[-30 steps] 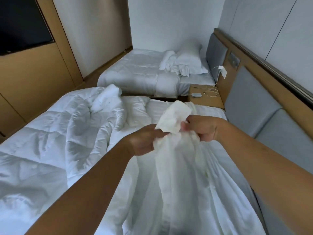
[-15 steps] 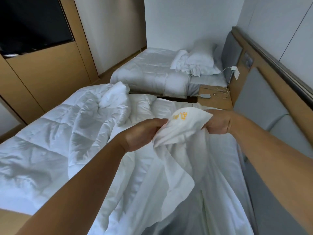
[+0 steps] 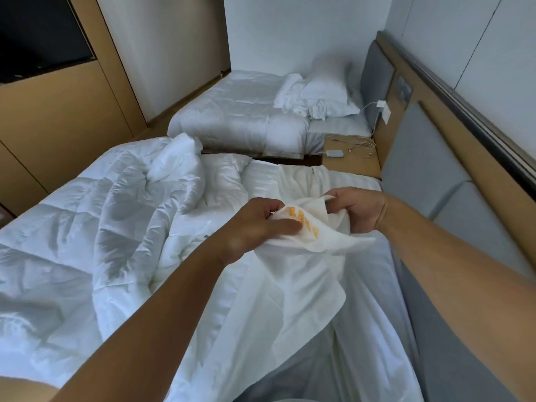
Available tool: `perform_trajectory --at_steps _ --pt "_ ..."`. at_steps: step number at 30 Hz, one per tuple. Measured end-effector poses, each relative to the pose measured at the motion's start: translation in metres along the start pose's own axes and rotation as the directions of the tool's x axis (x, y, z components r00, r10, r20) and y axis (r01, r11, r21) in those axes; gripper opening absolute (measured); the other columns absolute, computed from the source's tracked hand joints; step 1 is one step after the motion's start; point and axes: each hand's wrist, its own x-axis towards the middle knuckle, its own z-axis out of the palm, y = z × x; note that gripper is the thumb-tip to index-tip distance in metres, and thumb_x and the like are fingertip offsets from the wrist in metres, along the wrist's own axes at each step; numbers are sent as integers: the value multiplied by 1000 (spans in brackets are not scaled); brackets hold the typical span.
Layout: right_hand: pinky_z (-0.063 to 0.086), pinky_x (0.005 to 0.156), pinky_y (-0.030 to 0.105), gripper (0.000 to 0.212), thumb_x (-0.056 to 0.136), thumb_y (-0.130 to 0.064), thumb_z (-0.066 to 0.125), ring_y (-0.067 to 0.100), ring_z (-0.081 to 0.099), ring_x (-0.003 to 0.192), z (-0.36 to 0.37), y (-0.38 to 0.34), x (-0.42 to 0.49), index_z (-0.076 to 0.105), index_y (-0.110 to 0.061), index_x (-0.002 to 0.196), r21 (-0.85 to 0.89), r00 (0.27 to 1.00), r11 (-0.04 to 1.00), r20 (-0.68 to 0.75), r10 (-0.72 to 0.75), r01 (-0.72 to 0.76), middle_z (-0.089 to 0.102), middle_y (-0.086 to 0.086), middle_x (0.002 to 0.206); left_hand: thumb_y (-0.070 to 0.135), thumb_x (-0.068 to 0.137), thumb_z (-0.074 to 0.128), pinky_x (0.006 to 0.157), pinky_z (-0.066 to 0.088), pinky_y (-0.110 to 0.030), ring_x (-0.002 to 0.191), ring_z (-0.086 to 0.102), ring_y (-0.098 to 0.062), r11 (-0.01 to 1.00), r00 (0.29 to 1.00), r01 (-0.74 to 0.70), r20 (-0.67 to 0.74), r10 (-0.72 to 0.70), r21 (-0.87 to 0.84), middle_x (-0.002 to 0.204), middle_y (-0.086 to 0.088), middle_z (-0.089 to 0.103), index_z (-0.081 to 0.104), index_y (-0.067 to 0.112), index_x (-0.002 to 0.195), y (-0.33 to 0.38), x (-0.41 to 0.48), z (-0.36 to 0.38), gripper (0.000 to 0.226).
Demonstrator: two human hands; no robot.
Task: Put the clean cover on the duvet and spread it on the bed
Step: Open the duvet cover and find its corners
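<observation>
With the left hand (image 3: pixel 255 227), pinches a corner of the cover (image 3: pixel 304 285), thumb pressed on top of the cloth and fingers curled beneath, right at the orange lettering (image 3: pixel 304 223). With the right hand (image 3: pixel 356 211), grasps the same hem just beyond the lettering, fingers curled into the fabric. Holds this short stretch raised and partly spread between the two grips, above the head end of the bed (image 3: pixel 261 175). Probable reason: to read the marking and so tell which end or face of the cover is which before the duvet goes in.

Pose: both forearms stretched forward and converging, wrists lifted, back of the left hand toward the camera.

From the grips, the rest of the cover hanging loose and trailing over the head end of the bed toward its near edge.

Across the middle and foot of the bed: the duvet (image 3: pixel 101 227), bare, quilted and bunched, touching the cover's edge but not inside it.

Judged stage: early, with the cover not yet on.
</observation>
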Motion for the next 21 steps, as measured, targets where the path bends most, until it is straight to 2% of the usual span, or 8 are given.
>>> perform_trajectory --at_steps 3,5,8,12,14,17,19,21 --pt "59 72 29 31 73 2 57 19 74 82 -1 -11 -1 82 -10 87 -89 995 992 41 -89 93 76 8 89 0 81 76 62 44 -24 64 53 -6 986 993 -84 98 70 147 67 9 57 66 25 71 -9 2 -14 29" --pt "59 75 27 30 74 2 62 19 73 86 5 -21 0 81 -9 94 -198 991 974 97 -92 110 76 10 96 -11 80 67 64 39 -32 67 49 -13 982 994 -95 68 85 161 69 0 54 64 11 75 -20 4 -25 23" --pt "59 75 28 28 73 -9 77 20 73 92 16 -32 6 79 -8 102 -316 985 948 171 12 43 75 12 104 -15 77 54 74 46 -35 79 60 -23 997 998 -60 4 60 -57 80 -10 66 69 0 86 -42 7 -38 23" --pt "59 75 28 21 69 -11 85 18 74 90 29 -34 21 81 -18 89 -487 987 873 148 63 17 77 6 98 -16 92 43 67 57 -25 76 73 -14 953 1000 28 12 -26 -301 83 -1 76 82 18 88 -55 11 -38 52" --pt "59 75 28 15 75 -8 80 17 74 86 32 -31 33 81 -18 86 -389 995 919 95 -33 68 77 5 93 -4 89 52 67 56 -23 77 71 -15 905 999 51 21 -46 -421 81 2 76 83 21 84 -60 15 -41 40" --pt "61 77 35 17 74 -21 79 22 74 86 33 -27 49 80 -11 88 -72 992 992 -54 -110 106 76 10 94 24 67 74 72 57 -26 80 71 -18 764 963 245 242 -120 -597 85 -3 75 81 14 85 -63 14 -57 22" --pt "61 76 37 25 75 -27 77 23 73 85 41 -22 61 77 -7 90 -47 987 995 -128 -98 92 75 12 94 31 59 92 70 57 -24 80 73 -13 859 918 286 380 -118 -425 85 0 76 82 17 84 -69 14 -66 31" --pt "60 84 42 42 71 -32 80 26 73 89 50 -22 71 72 -3 100 -61 976 996 -208 -70 58 73 16 101 29 67 93 79 58 -27 94 74 -17 897 896 284 428 -121 -339 100 -4 77 81 16 99 -72 17 -74 36"
